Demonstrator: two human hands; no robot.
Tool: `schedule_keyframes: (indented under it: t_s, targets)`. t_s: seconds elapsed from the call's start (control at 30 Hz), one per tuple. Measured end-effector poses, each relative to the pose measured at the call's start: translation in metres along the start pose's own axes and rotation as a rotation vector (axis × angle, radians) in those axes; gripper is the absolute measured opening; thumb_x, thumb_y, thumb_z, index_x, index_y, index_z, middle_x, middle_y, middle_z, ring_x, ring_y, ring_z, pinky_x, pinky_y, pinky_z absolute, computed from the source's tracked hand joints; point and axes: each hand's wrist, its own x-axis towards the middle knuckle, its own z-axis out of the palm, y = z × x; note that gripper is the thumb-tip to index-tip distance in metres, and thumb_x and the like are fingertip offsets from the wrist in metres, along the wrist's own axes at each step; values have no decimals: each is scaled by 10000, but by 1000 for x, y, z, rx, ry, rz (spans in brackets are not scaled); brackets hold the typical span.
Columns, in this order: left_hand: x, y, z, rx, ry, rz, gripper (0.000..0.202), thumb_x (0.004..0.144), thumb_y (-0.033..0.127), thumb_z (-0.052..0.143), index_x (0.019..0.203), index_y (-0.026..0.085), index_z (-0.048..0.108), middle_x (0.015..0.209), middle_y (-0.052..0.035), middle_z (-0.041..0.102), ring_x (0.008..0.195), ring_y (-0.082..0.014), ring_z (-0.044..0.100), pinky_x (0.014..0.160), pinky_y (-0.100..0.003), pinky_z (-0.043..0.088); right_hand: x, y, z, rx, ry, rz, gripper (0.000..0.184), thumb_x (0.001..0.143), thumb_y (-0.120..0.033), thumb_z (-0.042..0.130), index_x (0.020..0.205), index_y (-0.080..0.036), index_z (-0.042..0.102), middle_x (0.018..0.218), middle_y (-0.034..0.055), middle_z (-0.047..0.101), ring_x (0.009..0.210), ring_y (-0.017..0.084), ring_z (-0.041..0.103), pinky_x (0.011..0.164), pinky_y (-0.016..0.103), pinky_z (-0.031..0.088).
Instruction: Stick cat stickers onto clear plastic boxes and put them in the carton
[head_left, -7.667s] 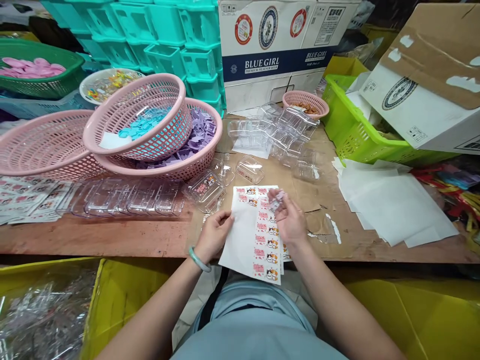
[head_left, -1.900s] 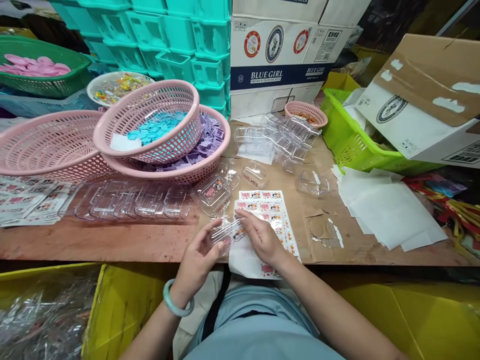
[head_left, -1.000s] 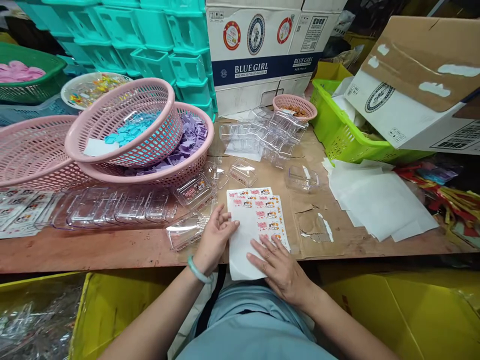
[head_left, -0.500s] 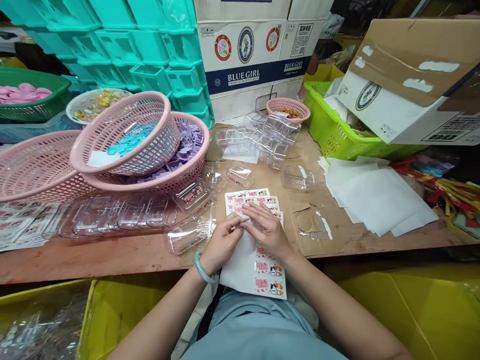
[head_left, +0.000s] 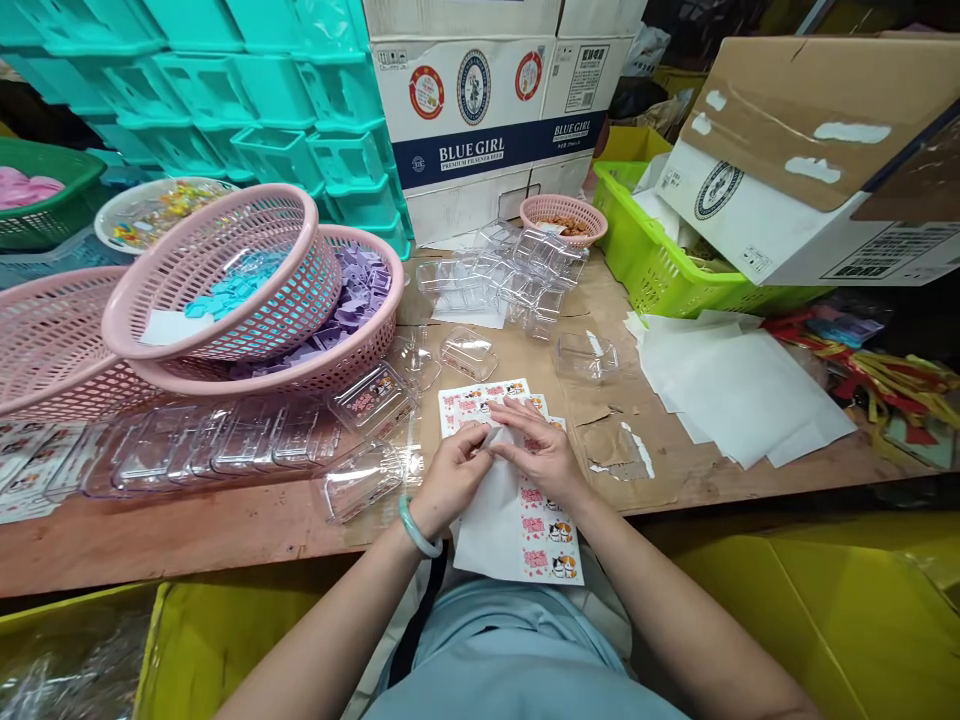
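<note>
A sticker sheet (head_left: 487, 535) printed with pink lettering and cartoon cats hangs over the table's front edge toward my lap. Much of its left part is plain white. My left hand (head_left: 452, 475) is closed, thumb and index finger pinching at the sheet's upper part. Against those fingertips is my right hand (head_left: 544, 460), its fingers fairly straight and its thumb pressed to the sheet; what lies between the fingertips is hidden. More printed sheets (head_left: 454, 400) lie beneath, beyond the hands. Left of them rest a clear plastic box (head_left: 375, 400) bearing a cat sticker and another clear box (head_left: 364, 485).
Pink baskets (head_left: 120, 330) of blue and purple pieces stand left, behind a row of clear boxes (head_left: 232, 440). A clear box pile (head_left: 510, 280) lies at the back before a white carton (head_left: 480, 110). White paper sheets (head_left: 750, 390) and a green crate (head_left: 667, 270) are right.
The view has shifted, so the baskets and cartons appear farther left. Both hands stay together at the sticker sheet, whose lower end sits slightly higher and farther right in view.
</note>
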Motion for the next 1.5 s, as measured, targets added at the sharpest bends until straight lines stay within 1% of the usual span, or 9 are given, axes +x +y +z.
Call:
schedule_keyframes:
  t_s: [0.23, 0.4, 0.53, 0.6, 0.8, 1.0, 1.17, 1.33, 1.5]
  targets:
    - [5, 1, 5, -24, 0, -27, 216, 771, 269, 598, 925, 197, 731, 932, -58, 659, 940, -229, 576, 884, -351, 441, 0, 2, 13, 185, 195, 136, 196, 841, -375, 640, 951, -255, 749, 1055, 29, 741, 1096, 226, 647, 1094, 480, 391]
    - [4, -8, 2, -145, 62, -170, 361, 739, 276, 616, 1077, 172, 682, 953, -61, 668, 853, -205, 596, 777, -318, 477, 22, 12, -1, 569, 582, 271, 296, 802, -416, 668, 950, -167, 728, 1017, 94, 745, 999, 230, 690, 955, 435, 521]
    - [-7, -8, 0, 162, 425, 0, 536, 748, 267, 635, 1272, 190, 551, 1142, -96, 583, 1083, -233, 548, 986, -401, 414, 30, 7, -29, 356, 834, 95, 323, 873, -408, 581, 1057, -173, 702, 1114, 101, 715, 1068, 242, 665, 1000, 465, 488]
    - [-11, 1, 6, 297, 529, 140, 468, 773, 299, 648, 1227, 203, 585, 1247, -108, 523, 1235, -247, 455, 1095, -416, 307, 24, 0, -35, 23, 756, -99, 289, 899, -358, 554, 1110, -214, 691, 1185, 73, 687, 1161, 252, 613, 1067, 500, 418]
    - [12, 22, 36, -352, 109, -33, 336, 879, 449, 538, 1023, 192, 701, 1114, -88, 670, 1066, -224, 591, 977, -371, 423, -5, -5, -18, -667, 71, -399, 333, 893, -253, 564, 1217, -294, 629, 1294, 28, 613, 1322, 270, 461, 1155, 563, 252]
    - [36, 15, 45, -512, 117, -207, 259, 756, 414, 707, 850, 173, 717, 924, -36, 693, 817, -133, 603, 777, -254, 465, -11, -5, -39, -374, 227, -101, 636, 784, -445, 704, 1346, -239, 489, 1396, 103, 527, 1338, 275, 428, 1132, 504, 305]
    - [56, 16, 54, -162, -66, -83, 343, 844, 468, 578, 875, 153, 710, 842, -49, 674, 770, -140, 604, 725, -261, 481, 4, 7, -80, 83, 144, 279, 286, 791, -456, 678, 851, -177, 698, 867, 54, 712, 828, 193, 656, 800, 339, 520]
    - [109, 11, 67, 368, 129, 176, 296, 876, 299, 518, 1089, 133, 639, 1108, -131, 622, 956, -212, 607, 832, -363, 503, 13, 20, -116, 287, 591, 233, 231, 695, -392, 772, 779, -194, 685, 762, -3, 665, 726, 126, 600, 755, 273, 487]
    - [160, 6, 80, 987, 11, 572, 342, 770, 72, 572, 1100, 152, 622, 1353, -159, 473, 1209, -300, 455, 984, -475, 425, 18, 18, -138, 460, 732, 183, 267, 672, -383, 785, 823, -213, 645, 783, -24, 598, 669, 93, 556, 705, 256, 503]
